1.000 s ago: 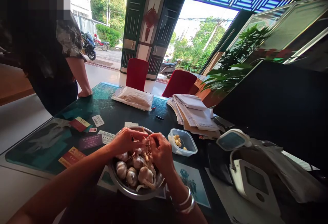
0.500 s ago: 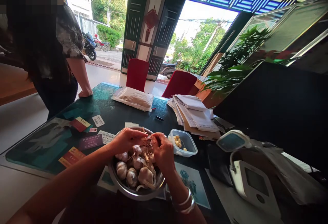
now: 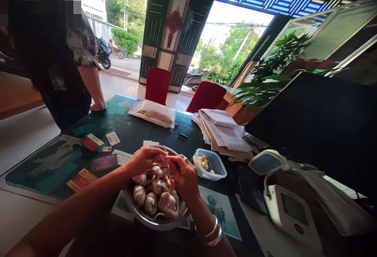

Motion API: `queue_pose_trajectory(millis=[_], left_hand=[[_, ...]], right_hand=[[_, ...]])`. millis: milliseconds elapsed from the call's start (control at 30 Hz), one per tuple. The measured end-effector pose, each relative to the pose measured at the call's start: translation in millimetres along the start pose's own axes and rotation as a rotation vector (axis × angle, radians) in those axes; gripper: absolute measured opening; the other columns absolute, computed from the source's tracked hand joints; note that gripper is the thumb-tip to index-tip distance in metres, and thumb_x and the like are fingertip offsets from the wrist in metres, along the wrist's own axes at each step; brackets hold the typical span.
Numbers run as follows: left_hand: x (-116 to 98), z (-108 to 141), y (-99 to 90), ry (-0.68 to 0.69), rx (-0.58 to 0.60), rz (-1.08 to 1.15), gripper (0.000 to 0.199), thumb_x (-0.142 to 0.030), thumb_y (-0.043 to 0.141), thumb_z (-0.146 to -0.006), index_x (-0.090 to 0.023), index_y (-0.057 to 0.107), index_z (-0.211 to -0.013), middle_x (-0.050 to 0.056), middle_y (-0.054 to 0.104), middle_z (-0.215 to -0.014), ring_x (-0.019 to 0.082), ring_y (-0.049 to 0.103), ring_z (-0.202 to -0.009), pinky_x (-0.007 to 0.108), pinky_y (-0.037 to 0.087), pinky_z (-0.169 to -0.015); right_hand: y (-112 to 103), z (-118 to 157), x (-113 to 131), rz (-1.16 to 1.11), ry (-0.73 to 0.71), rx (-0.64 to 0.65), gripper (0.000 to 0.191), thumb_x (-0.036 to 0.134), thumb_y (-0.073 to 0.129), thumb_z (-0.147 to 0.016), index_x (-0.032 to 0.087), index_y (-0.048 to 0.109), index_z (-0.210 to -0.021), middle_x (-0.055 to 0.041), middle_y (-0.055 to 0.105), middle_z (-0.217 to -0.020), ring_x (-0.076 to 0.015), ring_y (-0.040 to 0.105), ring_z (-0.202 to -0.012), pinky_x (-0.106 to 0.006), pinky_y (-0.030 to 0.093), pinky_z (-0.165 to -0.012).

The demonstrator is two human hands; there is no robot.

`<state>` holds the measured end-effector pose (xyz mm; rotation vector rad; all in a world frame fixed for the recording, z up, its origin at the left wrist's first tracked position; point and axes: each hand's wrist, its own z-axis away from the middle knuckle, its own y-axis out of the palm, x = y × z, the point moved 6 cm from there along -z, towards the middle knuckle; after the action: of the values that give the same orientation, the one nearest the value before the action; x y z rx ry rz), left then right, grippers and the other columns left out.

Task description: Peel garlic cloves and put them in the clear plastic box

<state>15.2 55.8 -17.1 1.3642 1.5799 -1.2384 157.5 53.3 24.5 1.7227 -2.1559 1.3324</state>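
A metal bowl [image 3: 153,224] full of garlic bulbs [image 3: 167,202] stands on the desk in front of me. Over its far side my left hand [image 3: 150,159] is closed, fingers bent around a piece of garlic whose thin dry stem shows above them. From the right, my right hand [image 3: 184,174] pinches at the same garlic, the two sets of fingertips meeting. Most of what they hold is hidden by the fingers. Right of the bowl sits a clear plastic container [image 3: 219,164] with several peeled garlic cloves [image 3: 204,162] in its left part.
Papers are stacked [image 3: 224,129] behind the container. A plastic-wrapped packet [image 3: 153,113] lies at the far edge. On the right are a blood pressure monitor [image 3: 294,214] and a dark screen [image 3: 318,119]. A person [image 3: 53,64] leans a hand on the desk's left corner.
My right hand has shifted slightly, its fingers now stretched further toward the left fingertips. My left hand stays nearly in place. The bowl and container have not moved.
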Motion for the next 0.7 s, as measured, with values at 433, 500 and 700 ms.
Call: queue_pose_trajectory(millis=[433,500,700], left_hand=[[-5.9,1.4,0.0,-0.041,-0.02,-0.063,0.03,-0.031,0.047,-0.085,-0.011,0.067,-0.074,0.004,0.062,-0.066,0.012,0.052,-0.059,0.02,0.039,-0.054],[-5.4,1.7,0.7,-0.05,-0.011,-0.054,0.031,-0.031,0.047,-0.085,-0.011,0.067,-0.072,0.004,0.062,-0.065,0.012,0.052,-0.059,0.02,0.04,-0.056],[-2.6,1.4,2.6,-0.076,0.016,0.068,0.03,-0.032,0.051,-0.083,-0.008,0.069,-0.077,0.006,0.065,-0.065,0.014,0.057,-0.061,0.022,0.044,-0.058]], right_hand=[[2.4,1.0,1.4,0.034,-0.021,0.027,0.012,0.021,0.052,-0.086,0.023,0.064,-0.088,-0.0021,0.067,-0.08,-0.0166,0.063,-0.073,-0.029,0.049,-0.071],[2.5,0.9,1.9,0.035,-0.027,0.027,0.011,0.02,0.053,-0.086,0.022,0.064,-0.088,-0.0017,0.067,-0.08,-0.0163,0.063,-0.073,-0.029,0.049,-0.071],[3.3,1.4,2.4,0.033,-0.039,0.024,0.011,0.021,0.053,-0.086,0.022,0.063,-0.089,-0.0018,0.066,-0.081,-0.0158,0.062,-0.074,-0.028,0.049,-0.071]])
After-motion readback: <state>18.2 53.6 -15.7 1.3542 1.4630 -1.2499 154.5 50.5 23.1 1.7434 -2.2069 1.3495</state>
